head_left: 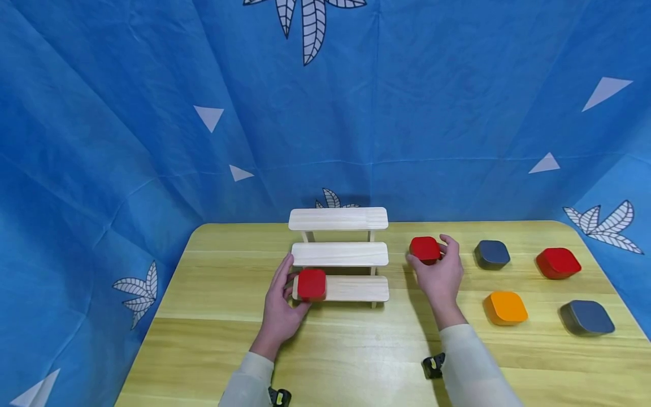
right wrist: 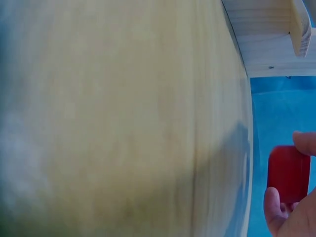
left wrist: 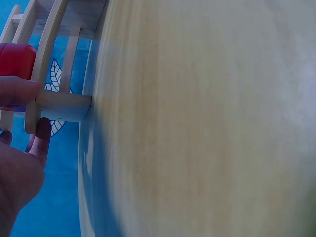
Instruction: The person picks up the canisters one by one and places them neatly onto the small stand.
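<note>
head view shows both hands busy on the wooden table (head_left: 213, 339). the left hand (head_left: 282, 308) curls its fingers and thumb around a red block (head_left: 311, 284) that sits at the left end of the lowest step of the small wooden stair rack (head_left: 339, 254), so the block rests on the board while the hand steadies it there. from the left wrist camera that same block (left wrist: 16, 60) peeks out above the fingers (left wrist: 17, 91), pressed close to the rack's pale slats (left wrist: 49, 59).

the right hand (head_left: 439, 274) is just right of the rack, thumb and fingers pinching a second red block (head_left: 424, 249); whether it is lifted off the table i cannot tell. the right wrist camera shows it (right wrist: 288, 173) between fingertip and palm.

lying flat and apart further right, within easy reach, are a dark blue block (head_left: 491, 254), a third red block (head_left: 558, 263), an orange block (head_left: 505, 308) and another dark blue block (head_left: 586, 317).
</note>
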`<action>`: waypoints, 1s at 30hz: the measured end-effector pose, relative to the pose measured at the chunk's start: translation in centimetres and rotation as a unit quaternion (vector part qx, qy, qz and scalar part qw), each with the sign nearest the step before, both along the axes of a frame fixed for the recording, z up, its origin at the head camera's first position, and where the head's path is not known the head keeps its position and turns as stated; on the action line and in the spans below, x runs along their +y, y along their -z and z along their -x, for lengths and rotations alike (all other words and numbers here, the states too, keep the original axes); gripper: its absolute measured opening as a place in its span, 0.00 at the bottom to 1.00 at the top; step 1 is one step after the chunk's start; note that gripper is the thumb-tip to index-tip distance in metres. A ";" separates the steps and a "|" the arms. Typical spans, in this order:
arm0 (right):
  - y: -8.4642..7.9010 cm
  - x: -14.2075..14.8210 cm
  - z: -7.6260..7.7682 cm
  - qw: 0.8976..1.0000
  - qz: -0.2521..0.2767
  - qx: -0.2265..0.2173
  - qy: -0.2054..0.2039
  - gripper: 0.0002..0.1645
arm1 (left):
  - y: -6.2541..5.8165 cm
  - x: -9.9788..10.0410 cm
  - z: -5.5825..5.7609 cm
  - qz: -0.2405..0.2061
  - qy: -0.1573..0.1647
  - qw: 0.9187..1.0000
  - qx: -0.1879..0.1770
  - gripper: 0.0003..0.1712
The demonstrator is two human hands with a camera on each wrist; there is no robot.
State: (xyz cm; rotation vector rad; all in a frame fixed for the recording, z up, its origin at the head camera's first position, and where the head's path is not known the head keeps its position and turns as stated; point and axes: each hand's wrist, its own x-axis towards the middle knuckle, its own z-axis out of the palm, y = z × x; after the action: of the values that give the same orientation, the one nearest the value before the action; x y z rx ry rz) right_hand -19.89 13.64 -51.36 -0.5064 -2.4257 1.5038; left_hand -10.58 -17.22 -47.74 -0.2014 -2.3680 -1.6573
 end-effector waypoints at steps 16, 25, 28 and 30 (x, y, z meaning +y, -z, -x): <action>-1.0 -0.8 -1.4 1.000 0.015 0.023 0.009 0.51 | -0.2 0.1 0.0 -0.012 0.003 1.000 -0.003 0.54; -1.1 -1.6 -2.4 0.998 0.021 0.056 0.008 0.49 | -0.1 0.1 0.0 -0.011 0.003 1.000 -0.002 0.54; -1.2 -1.7 -2.7 0.998 0.021 0.059 0.007 0.49 | -0.1 0.1 0.0 -0.011 0.004 1.000 -0.002 0.54; -1.3 -1.7 -2.8 0.998 0.022 0.058 0.006 0.49 | -0.1 0.0 0.0 -0.011 0.004 1.000 -0.002 0.54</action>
State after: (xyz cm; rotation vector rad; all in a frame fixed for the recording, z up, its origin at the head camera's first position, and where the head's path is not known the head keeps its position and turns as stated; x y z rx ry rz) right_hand -17.07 11.92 -50.11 -0.4274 -2.3030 1.5399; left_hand -10.62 -17.18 -47.69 -0.2030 -2.3523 -1.6885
